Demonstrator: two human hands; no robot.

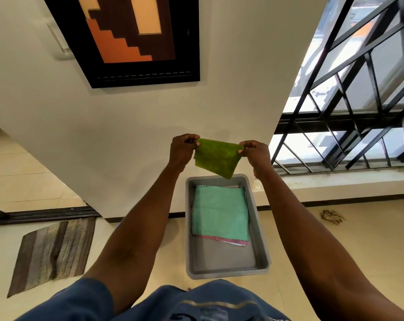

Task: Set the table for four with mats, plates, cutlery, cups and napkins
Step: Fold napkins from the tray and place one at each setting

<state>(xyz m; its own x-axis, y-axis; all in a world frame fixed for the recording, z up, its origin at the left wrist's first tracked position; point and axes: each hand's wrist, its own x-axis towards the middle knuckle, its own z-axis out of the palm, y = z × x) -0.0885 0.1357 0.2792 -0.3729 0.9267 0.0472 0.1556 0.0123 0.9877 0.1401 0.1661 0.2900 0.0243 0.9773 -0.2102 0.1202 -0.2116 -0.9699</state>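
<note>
Both hands (219,151) pinch a green napkin (216,157) above a grey tray (263,246), seemingly on tiled floor (335,239).

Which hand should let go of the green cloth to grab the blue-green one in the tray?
Probably the right hand: it hangs nearer over the gray tray. The left hand also pinches the green cloth.

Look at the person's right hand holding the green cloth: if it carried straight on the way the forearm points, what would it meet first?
Probably the white wall. The right hand, pinching a corner of the green cloth, points up and away over the grey tray; nothing shows in between, though depth is unclear.
</note>
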